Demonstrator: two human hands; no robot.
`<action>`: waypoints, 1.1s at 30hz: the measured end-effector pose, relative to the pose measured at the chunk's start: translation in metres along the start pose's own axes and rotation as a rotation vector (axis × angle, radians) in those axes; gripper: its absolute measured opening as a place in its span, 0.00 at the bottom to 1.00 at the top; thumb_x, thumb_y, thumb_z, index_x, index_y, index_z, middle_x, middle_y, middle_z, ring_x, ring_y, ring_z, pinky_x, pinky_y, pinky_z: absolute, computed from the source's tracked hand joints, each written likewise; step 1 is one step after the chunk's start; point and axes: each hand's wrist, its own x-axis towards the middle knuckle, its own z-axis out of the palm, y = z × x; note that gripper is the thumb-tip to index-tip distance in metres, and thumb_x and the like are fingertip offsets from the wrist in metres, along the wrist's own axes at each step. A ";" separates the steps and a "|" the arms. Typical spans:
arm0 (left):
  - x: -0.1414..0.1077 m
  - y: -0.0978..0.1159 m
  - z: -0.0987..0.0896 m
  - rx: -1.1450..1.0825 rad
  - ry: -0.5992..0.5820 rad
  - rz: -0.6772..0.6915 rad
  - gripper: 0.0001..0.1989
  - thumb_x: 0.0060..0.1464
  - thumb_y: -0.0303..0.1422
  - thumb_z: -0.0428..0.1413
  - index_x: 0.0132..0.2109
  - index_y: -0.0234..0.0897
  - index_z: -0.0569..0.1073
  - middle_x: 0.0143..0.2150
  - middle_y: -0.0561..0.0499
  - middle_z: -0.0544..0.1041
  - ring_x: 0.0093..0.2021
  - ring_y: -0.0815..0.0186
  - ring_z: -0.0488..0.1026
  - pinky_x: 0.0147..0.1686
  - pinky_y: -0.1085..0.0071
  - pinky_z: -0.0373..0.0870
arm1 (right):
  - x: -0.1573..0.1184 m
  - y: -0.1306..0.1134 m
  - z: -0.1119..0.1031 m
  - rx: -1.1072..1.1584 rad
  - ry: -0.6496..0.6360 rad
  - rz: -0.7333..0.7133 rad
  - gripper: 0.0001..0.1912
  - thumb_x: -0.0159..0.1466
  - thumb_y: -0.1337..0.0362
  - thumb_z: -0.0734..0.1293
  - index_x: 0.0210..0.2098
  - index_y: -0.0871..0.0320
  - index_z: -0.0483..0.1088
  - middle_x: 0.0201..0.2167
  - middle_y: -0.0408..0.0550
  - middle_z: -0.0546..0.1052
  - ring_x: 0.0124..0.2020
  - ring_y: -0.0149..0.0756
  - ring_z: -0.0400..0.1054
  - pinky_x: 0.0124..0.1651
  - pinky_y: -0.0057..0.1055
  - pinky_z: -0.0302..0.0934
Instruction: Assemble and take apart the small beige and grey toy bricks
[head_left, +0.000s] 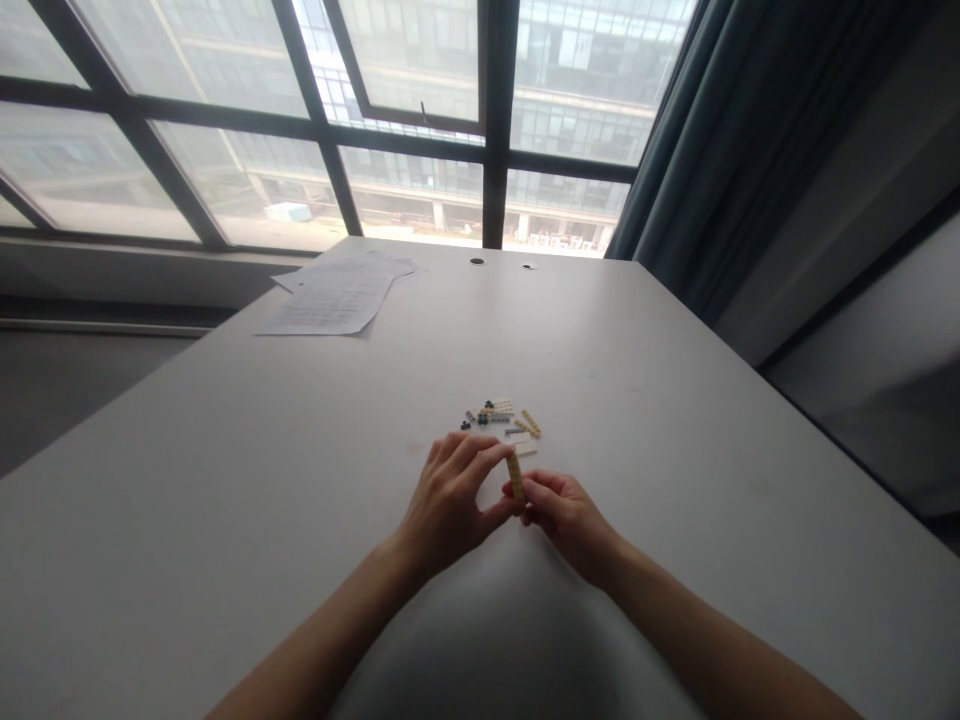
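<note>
A long, narrow yellowish building brick [515, 474] is held up between my two hands, over the near part of the white table [660, 420]. My left hand [454, 492] grips it from the left, index finger at its top end and thumb near its bottom end. From the right, the thumb and fingers of my right hand [564, 515] pinch its lower part. Just beyond the hands lies a small pile of loose building pieces [495, 415], with yellow, grey, black and white ones among them. Two yellow strips [530, 424] rest at the pile's right side.
Several printed paper sheets [330, 295] lie at the table's far left. Two small round fittings, a dark one [477, 261] and a lighter one [530, 266], sit near the far edge. Windows rise behind the table, and a dark curtain [720, 150] hangs at the right.
</note>
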 end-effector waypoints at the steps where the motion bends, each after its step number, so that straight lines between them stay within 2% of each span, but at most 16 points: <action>1: 0.000 0.000 0.000 0.001 -0.003 0.001 0.17 0.52 0.34 0.60 0.49 0.38 0.68 0.44 0.46 0.74 0.45 0.59 0.67 0.46 0.61 0.64 | 0.000 0.000 0.000 -0.004 0.001 -0.004 0.09 0.58 0.59 0.70 0.33 0.60 0.76 0.27 0.44 0.72 0.28 0.28 0.60 0.33 0.26 0.53; 9: -0.005 0.001 0.004 -0.042 -0.040 0.024 0.19 0.53 0.32 0.58 0.52 0.38 0.64 0.46 0.45 0.72 0.47 0.58 0.66 0.47 0.61 0.64 | -0.002 -0.002 0.005 -0.085 0.125 -0.125 0.10 0.53 0.63 0.73 0.26 0.60 0.69 0.21 0.38 0.68 0.24 0.26 0.58 0.31 0.26 0.52; 14: -0.005 0.001 0.003 -0.038 -0.049 0.017 0.20 0.53 0.33 0.58 0.52 0.38 0.64 0.47 0.45 0.72 0.47 0.58 0.66 0.47 0.61 0.64 | -0.002 -0.003 0.006 -0.120 0.179 -0.168 0.12 0.52 0.62 0.74 0.25 0.59 0.68 0.22 0.38 0.68 0.25 0.27 0.59 0.31 0.26 0.53; 19: -0.004 0.000 0.002 -0.027 -0.012 -0.022 0.20 0.52 0.34 0.59 0.51 0.38 0.65 0.46 0.44 0.73 0.47 0.57 0.67 0.47 0.60 0.65 | -0.001 0.001 0.001 -0.137 0.149 -0.204 0.12 0.62 0.57 0.66 0.28 0.60 0.71 0.21 0.40 0.67 0.25 0.28 0.57 0.31 0.28 0.53; 21: -0.004 -0.001 0.002 -0.024 -0.004 -0.032 0.20 0.51 0.34 0.60 0.51 0.38 0.65 0.45 0.44 0.73 0.47 0.57 0.67 0.47 0.60 0.65 | -0.001 0.003 0.000 -0.129 0.146 -0.208 0.11 0.63 0.58 0.65 0.31 0.60 0.72 0.21 0.41 0.67 0.25 0.29 0.58 0.31 0.28 0.53; 24: -0.003 -0.001 0.002 -0.014 0.004 -0.041 0.20 0.51 0.36 0.60 0.50 0.38 0.65 0.45 0.44 0.73 0.47 0.57 0.67 0.46 0.60 0.65 | -0.002 0.004 -0.001 -0.135 0.139 -0.247 0.06 0.60 0.63 0.67 0.35 0.59 0.73 0.24 0.42 0.69 0.26 0.29 0.60 0.32 0.28 0.55; 27: -0.003 -0.001 0.002 -0.012 0.011 -0.045 0.20 0.52 0.37 0.60 0.50 0.38 0.65 0.44 0.44 0.73 0.47 0.57 0.67 0.46 0.60 0.65 | -0.003 0.002 -0.001 -0.168 0.134 -0.334 0.09 0.60 0.67 0.66 0.41 0.55 0.71 0.31 0.43 0.73 0.29 0.30 0.63 0.35 0.30 0.59; 30: -0.003 0.000 0.002 -0.029 -0.001 -0.050 0.21 0.52 0.39 0.60 0.50 0.39 0.66 0.45 0.44 0.73 0.47 0.56 0.67 0.46 0.60 0.64 | -0.005 -0.004 -0.002 -0.351 0.129 -0.475 0.10 0.62 0.68 0.64 0.43 0.53 0.71 0.37 0.45 0.73 0.32 0.32 0.65 0.38 0.32 0.61; 33: -0.002 0.001 0.002 -0.046 -0.036 -0.038 0.22 0.51 0.41 0.60 0.50 0.38 0.67 0.45 0.44 0.73 0.47 0.56 0.67 0.46 0.59 0.64 | -0.006 -0.010 -0.003 -0.576 0.171 -0.599 0.07 0.62 0.67 0.65 0.39 0.53 0.74 0.39 0.47 0.72 0.34 0.33 0.66 0.38 0.32 0.62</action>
